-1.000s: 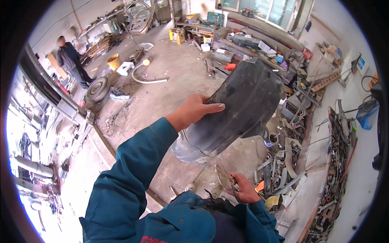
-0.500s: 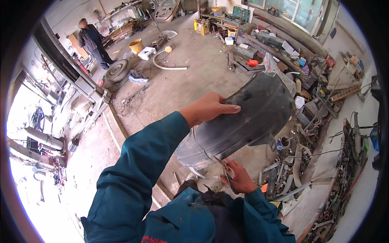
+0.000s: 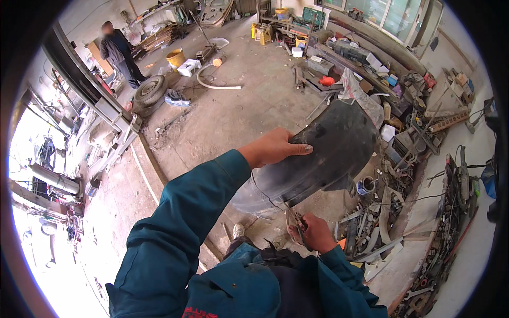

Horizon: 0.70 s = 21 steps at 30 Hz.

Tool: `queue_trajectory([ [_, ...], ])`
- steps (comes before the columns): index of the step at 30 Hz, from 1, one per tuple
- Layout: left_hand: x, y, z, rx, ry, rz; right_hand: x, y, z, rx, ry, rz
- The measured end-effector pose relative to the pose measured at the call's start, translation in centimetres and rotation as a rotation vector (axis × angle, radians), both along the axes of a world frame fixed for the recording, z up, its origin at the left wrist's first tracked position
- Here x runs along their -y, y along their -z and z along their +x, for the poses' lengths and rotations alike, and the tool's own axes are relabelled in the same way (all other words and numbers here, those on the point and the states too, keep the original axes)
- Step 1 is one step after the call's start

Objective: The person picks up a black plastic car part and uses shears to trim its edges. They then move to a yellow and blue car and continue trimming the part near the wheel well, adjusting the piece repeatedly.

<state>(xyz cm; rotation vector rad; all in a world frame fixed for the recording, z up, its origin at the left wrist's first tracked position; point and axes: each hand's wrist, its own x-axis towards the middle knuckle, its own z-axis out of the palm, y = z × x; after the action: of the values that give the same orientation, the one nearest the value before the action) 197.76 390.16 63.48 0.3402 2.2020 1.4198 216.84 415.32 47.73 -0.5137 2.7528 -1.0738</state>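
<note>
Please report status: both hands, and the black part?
Left hand grips black curved panel from above. Right hand holds scissors at its lower edge. Nothing between.

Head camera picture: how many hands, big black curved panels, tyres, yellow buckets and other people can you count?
Hands: 2, the left hand on the black curved panel, the right hand below it with a thin tool
Black curved panel: 1
Tyre on the floor: 1
Yellow bucket: 1
Other person standing far off: 1
Total: 6
</note>
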Motion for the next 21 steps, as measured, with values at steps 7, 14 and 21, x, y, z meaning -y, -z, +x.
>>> queue_trajectory([
  [7, 0.2, 1.2, -0.2, 0.031, -0.054, 0.087, -0.3, -0.6, 0.5, -0.082, -0.063, -0.013],
  [14, 0.9, 2.8, -0.5, 0.1, -0.138, 0.079, -0.5, -1.1, 1.2, -0.034, -0.096, 0.024],
  [21, 0.8, 3.9, 0.9, 0.06, -0.149, 0.093, -0.7, -2.2, 1.0, 0.081, -0.117, 0.0],
])
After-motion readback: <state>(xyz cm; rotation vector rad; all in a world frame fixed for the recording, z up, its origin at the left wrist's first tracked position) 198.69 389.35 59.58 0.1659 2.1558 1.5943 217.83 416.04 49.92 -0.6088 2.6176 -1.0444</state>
